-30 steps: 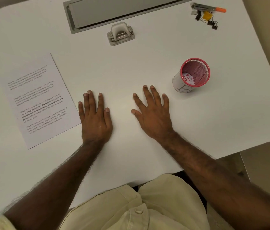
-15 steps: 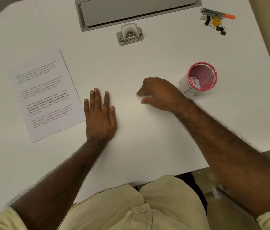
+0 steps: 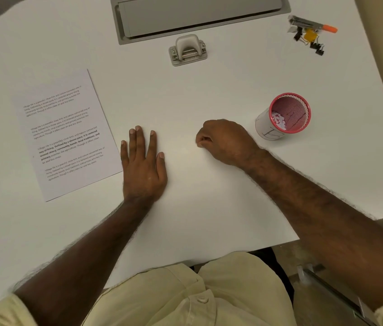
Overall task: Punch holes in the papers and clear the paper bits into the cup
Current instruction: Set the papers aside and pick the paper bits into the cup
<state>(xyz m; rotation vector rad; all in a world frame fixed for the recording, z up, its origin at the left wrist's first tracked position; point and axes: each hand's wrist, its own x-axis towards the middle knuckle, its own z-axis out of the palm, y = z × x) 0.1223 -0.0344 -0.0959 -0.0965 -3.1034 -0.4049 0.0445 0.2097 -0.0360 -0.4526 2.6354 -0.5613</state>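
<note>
- White table (image 3: 209, 95), seen from above; grey recessed hatch (image 3: 197, 15) along far edge, clips and an orange-tipped tool (image 3: 310, 31) at far right corner.
- Hole punch (image 3: 187, 51) sat just inside far edge, near its middle, in front of the hatch; long axis along that edge.
- Printed papers (image 3: 68, 135) lay flat toward left edge, long axis tilted, running near-to-far.
- Red mesh cup (image 3: 285, 115) stood toward right edge, tipped toward the camera, white paper bits (image 3: 278, 121) inside.
- Left hand (image 3: 143, 165) lay flat on table, fingers straight, holding nothing; little-finger side just beside near right corner of the papers.
- Right hand (image 3: 225, 142) rested mid-table, fingers curled under; whether anything was pinched could not be told.
- Judged: papers nearer left hand, directly to its left; punch well apart, straight ahead of both hands; cup just right of right hand. Punching judged not yet begun on this sheet.
</note>
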